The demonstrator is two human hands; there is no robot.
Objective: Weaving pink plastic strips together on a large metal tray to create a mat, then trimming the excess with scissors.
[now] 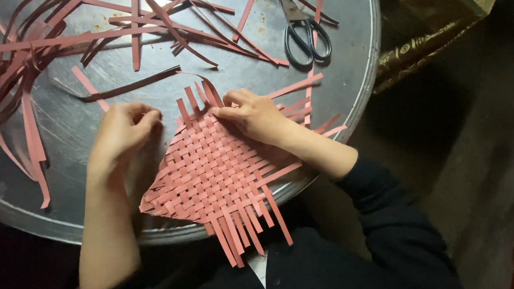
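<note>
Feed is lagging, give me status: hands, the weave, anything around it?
Left hand pinching a strip end at the woven pink mat edge. Right hand pressing its top. Loose strips and scissors lie apart on the tray.

Single head-worn view, aimed steeply down.
Close above the near right edge of a round metal tray [351, 102]; dark floor visible at right.

A flat pink woven mat [218, 172] of interlaced paper strips lies near the round metal surface [352, 79] front rim, loose strip ends fanning past that rim
</note>
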